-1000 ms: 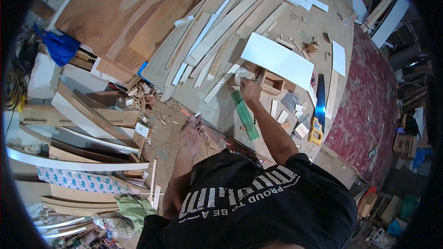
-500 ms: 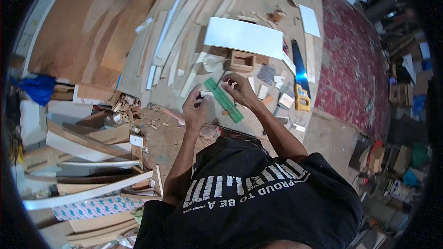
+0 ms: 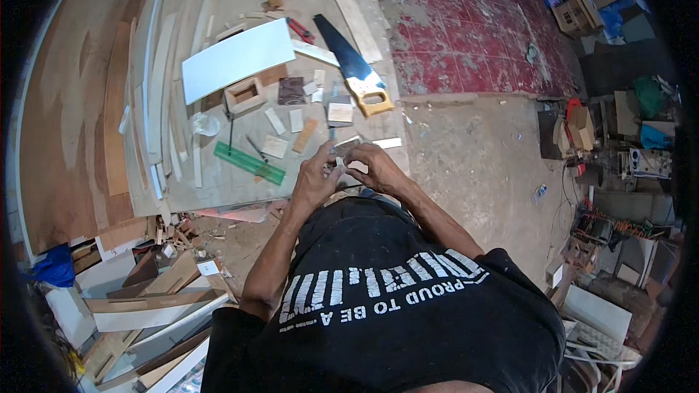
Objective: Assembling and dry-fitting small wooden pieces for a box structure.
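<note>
My left hand [image 3: 317, 176] is closed at the table's near edge, its fingertips on a small pale wood piece [image 3: 340, 163], mostly hidden by the fingers. My right hand [image 3: 376, 169] meets it there with bent fingers pressed together; what they hold is hidden. Just beyond the hands lies a white-topped block [image 3: 340, 111]. To the left a green ruler [image 3: 250, 163] rests flat on the table, a thin dark pencil-like stick [image 3: 231, 132] crossing its end. Small wood offcuts [image 3: 274, 147] and an orange-brown strip [image 3: 305, 135] lie between ruler and hands.
A handsaw [image 3: 349, 58] with a yellow handle lies along the table's right side. Farther back are a white panel [image 3: 238, 60], an open wooden box [image 3: 245, 94] and red-handled pliers [image 3: 298, 29]. Long wood strips [image 3: 175, 80] cover the left side; scrap boards [image 3: 153, 298] pile up lower left.
My view has turned to the right. Both hands have gone from beside the green ruler to the table's near edge, right of it, and come together. The right hand has left the ruler and stick.
</note>
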Available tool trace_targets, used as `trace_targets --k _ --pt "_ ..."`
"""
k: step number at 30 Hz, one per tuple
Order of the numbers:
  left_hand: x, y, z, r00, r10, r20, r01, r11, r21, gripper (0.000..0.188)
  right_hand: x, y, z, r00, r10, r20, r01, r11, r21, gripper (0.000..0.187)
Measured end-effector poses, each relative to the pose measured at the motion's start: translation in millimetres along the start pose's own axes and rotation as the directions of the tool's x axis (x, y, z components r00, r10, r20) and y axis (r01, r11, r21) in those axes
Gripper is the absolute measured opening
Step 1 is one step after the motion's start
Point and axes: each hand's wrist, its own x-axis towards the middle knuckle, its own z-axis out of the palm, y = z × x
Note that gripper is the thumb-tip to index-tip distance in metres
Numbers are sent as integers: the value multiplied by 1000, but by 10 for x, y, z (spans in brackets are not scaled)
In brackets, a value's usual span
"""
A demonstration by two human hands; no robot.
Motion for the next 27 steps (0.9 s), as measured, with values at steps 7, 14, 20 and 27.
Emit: trace_targets --k 7,14,20,27 --pt "254 91 866 987 155 35 -157 985 64 60 -764 685 -388 956 271 -110 -253 955 156 40" --pt "282 -337 1084 994 -36 -107 62 964 257 47 -1136 1787 -480 869 451 -201 -437 892 115 33" --pt "115 -534 1092 985 -97 -141 137 938 317 41 -1118 2055 -387 908 381 -171 -348 917 198 29" --pt "-70 -532 1053 969 -158 -192 212 929 304 40 -1085 2087 -295 927 333 -173 -307 938 161 27"
